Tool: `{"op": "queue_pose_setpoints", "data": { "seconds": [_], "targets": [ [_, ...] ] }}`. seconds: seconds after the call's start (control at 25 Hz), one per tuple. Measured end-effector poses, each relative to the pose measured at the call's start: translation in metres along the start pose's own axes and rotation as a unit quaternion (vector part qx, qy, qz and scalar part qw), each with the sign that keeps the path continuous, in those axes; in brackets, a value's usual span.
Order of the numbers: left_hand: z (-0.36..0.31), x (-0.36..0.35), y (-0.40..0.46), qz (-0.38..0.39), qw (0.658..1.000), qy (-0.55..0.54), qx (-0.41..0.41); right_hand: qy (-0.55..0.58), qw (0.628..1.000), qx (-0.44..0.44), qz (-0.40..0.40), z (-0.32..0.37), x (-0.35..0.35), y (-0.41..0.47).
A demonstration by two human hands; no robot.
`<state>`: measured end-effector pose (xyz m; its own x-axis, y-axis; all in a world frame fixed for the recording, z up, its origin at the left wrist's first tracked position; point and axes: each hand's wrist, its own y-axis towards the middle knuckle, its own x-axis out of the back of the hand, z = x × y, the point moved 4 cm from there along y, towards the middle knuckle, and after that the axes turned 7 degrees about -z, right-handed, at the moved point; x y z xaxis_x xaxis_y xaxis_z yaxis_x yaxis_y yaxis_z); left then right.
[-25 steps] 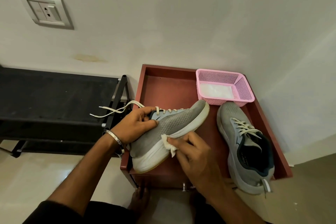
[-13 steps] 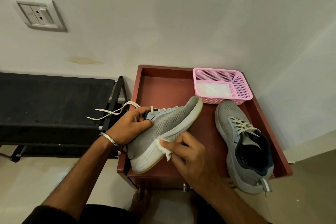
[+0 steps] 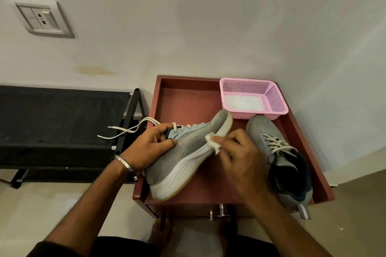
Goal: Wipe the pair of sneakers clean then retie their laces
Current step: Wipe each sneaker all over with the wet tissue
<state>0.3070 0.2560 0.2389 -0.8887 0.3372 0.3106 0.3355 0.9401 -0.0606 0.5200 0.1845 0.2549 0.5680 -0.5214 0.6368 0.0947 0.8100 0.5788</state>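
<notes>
Grey mesh is what I am working on: the sneaker in my left hand (image 3: 150, 148) is tipped on its side above the red surface (image 3: 188, 100), heel toward me and toe pointing at the pink basket (image 3: 253, 98). My left fingers are curled round the collar and tongue of this held sneaker (image 3: 188, 152), thumb pressing on the upper, while its loose laces (image 3: 127, 131) are trailing off to the left over the black rack (image 3: 58, 123). My right hand (image 3: 238, 156) is pinching a small white wipe (image 3: 213, 142), and since a second ago it has been travelling from the heel end of the white sole up to the forefoot, where the wipe is now touching the edge near the toe. That suggests one pass along this side of the sole is nearly finishing (the far side I cannot see, so I cannot judge it). The other sneaker (image 3: 279, 160) is lying flat on the surface just right of my wiping hand, still laced, apparently waiting its turn. More white sheets are sitting in the basket. Retying is still ahead for both shoes.
</notes>
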Motion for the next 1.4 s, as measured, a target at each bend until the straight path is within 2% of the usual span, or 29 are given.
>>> {"op": "queue_pose_setpoints", "data": {
  "seconds": [0.08, 0.16, 0.36, 0.72, 0.84, 0.96, 1.04, 1.08, 1.16, 1.28, 1.4],
  "targets": [
    [-0.001, 0.0, 0.0, 0.01, 1.0, -0.014, -0.001, 0.039, 0.996, 0.058, 0.06, 0.026, -0.014, -0.019],
    [-0.004, -0.001, -0.001, 0.019, 0.999, -0.028, -0.003, 0.032, 0.994, 0.081, 0.064, 0.026, -0.014, -0.017],
    [-0.007, -0.004, -0.004, 0.059, 0.996, -0.062, -0.01, -0.051, 0.997, -0.026, -0.043, -0.024, 0.009, 0.021],
    [-0.017, -0.01, -0.008, 0.082, 0.995, -0.059, -0.006, -0.038, 0.992, -0.103, -0.069, -0.039, 0.012, 0.032],
    [-0.017, -0.011, -0.01, 0.079, 0.994, -0.074, 0.028, -0.014, 0.992, -0.107, -0.064, -0.04, 0.009, 0.032],
    [-0.023, -0.013, -0.012, 0.031, 0.994, -0.066, 0.08, 0.009, 0.993, -0.096, -0.062, -0.039, 0.01, 0.029],
    [-0.025, -0.012, -0.013, -0.028, 0.995, -0.01, 0.1, 0.017, 0.993, -0.099, -0.065, -0.039, 0.01, 0.03],
    [-0.026, -0.01, -0.012, -0.062, 0.993, 0.061, 0.079, 0.017, 0.993, -0.101, -0.066, -0.038, 0.01, 0.03],
    [-0.029, -0.007, -0.016, -0.129, 0.966, 0.22, 0.036, 0.015, 0.992, -0.109, -0.067, -0.037, 0.009, 0.029],
    [-0.043, -0.01, -0.023, -0.172, 0.946, 0.269, 0.052, 0.013, 0.991, -0.116, -0.068, -0.036, 0.011, 0.028],
    [-0.049, -0.021, -0.019, -0.168, 0.937, 0.285, 0.11, 0.009, 0.991, -0.119, -0.065, -0.034, 0.012, 0.027]
  ]
}}
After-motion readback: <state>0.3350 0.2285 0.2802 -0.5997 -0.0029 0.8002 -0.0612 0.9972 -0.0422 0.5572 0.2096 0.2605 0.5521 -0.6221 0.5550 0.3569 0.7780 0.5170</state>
